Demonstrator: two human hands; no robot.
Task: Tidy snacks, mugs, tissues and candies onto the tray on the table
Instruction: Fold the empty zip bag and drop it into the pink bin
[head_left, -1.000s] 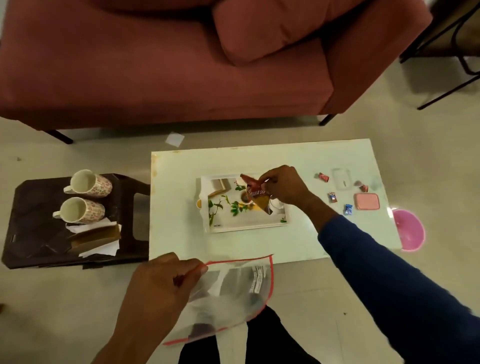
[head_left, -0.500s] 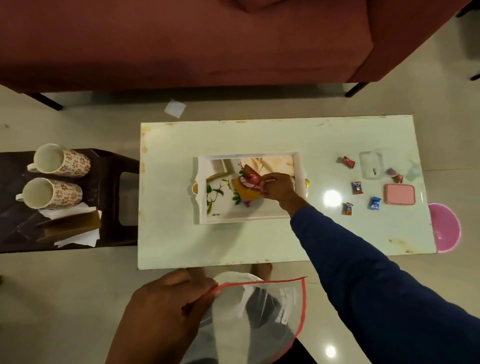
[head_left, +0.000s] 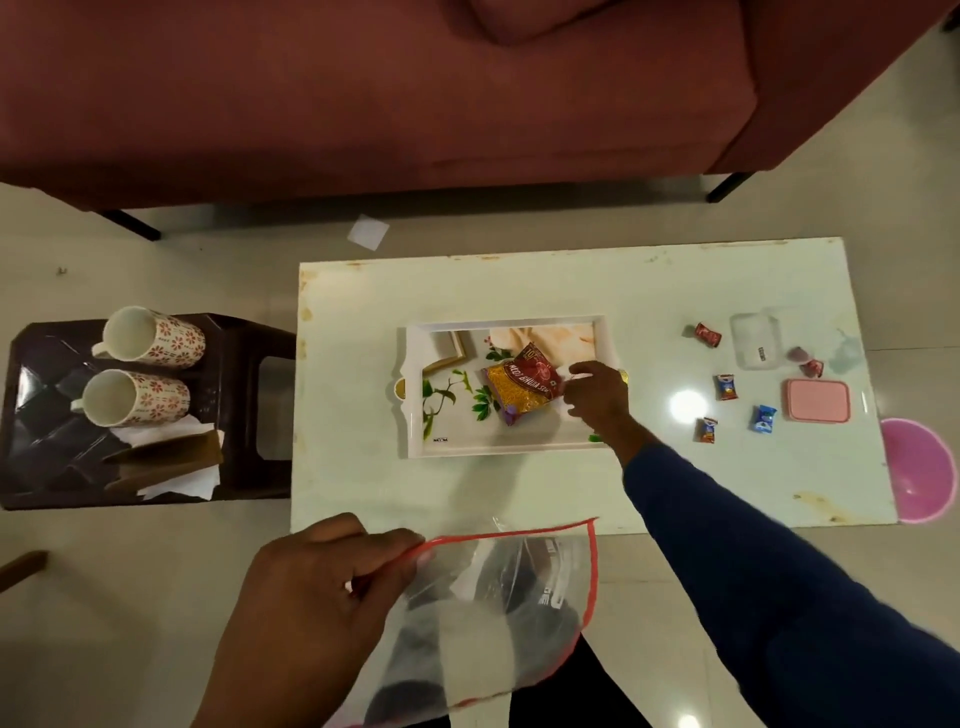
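Nearest the camera, the left hand (head_left: 311, 597) is closed in a pinch on the red-edged rim of a clear plastic bag (head_left: 488, 618), which hangs open below the near edge of the table (head_left: 363, 488); the bag's contents are blurred and cannot be made out. To the right, a dark blue sleeve (head_left: 769, 587) reaches forward over the table; the right hand (head_left: 595, 397) lies over the right end of the tray (head_left: 415, 415), its fingers loosely curled with the fingertips touching the right edge of a snack packet (head_left: 522, 387); whether they grip the packet or only rest against it cannot be told. The packet, red above and yellow below, lies tilted on the floor of the white, leaf-printed tray, near its middle; the tray sits flat around the centre of the white table.

On the table to the right of the tray, well apart from it, five wrapped candies lie scattered: one orange (head_left: 706, 430), one blue (head_left: 763, 419), one blue and red (head_left: 725, 387), and two red (head_left: 708, 334) (head_left: 811, 368); a pink lid (head_left: 817, 400) lies just beside the blue candy, and a clear container (head_left: 754, 340) sits behind it. A pink bowl (head_left: 919, 478) shows past the table's right edge, on the floor.

To the left, a dark stool (head_left: 244, 415) carries two floral mugs (head_left: 148, 340) (head_left: 132, 397) lying on their sides, mouths toward the camera, with white tissues (head_left: 176, 478) and a brown paper piece (head_left: 166, 457) in front of them. Beyond, a white scrap (head_left: 368, 232) lies on the floor before a maroon sofa (head_left: 363, 93).
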